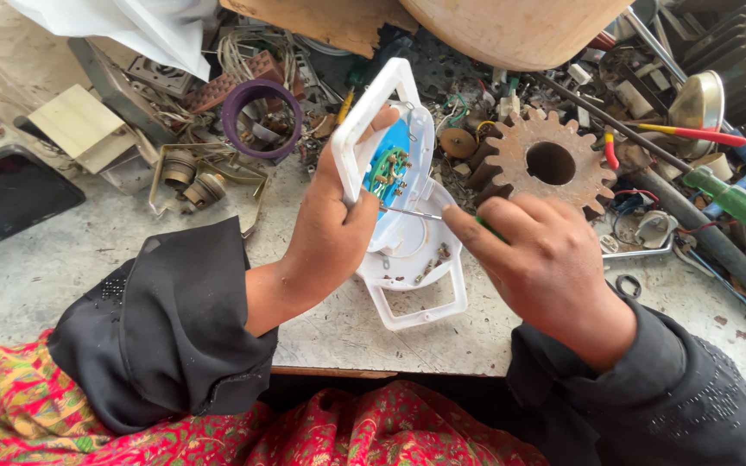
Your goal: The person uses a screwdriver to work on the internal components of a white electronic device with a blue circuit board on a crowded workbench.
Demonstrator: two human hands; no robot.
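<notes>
left hand (pixel 331 233) grips the white plastic housing (pixel 407 250), fingers closed round its upper frame, holding it tilted just above the worktop (pixel 53 259) near the front edge. inside: a blue circuit board (pixel 388 160) with green and yellow wires, partly hidden by the thumb.

right hand (pixel 546 263) is closed on a thin screwdriver (pixel 412 212); only a sliver of green handle shows between the fingers. the metal shaft runs left, tip at the edge of the board, close to the left thumb.

judgement on doing this well: keep the shaft square to the screw head and press along its axis, since a slip would drive the tip into the wires or the thumb. the housing looks light and hollow, so a firmer brace against the worktop would steady it.

surroundings: rusty gear (pixel 551 162) just behind the housing, purple ring (pixel 262 118) to the left, dark phone (pixel 6 198) at far left, a larger green-handled screwdriver (pixel 736 203) at right, loose scrap throughout.
</notes>
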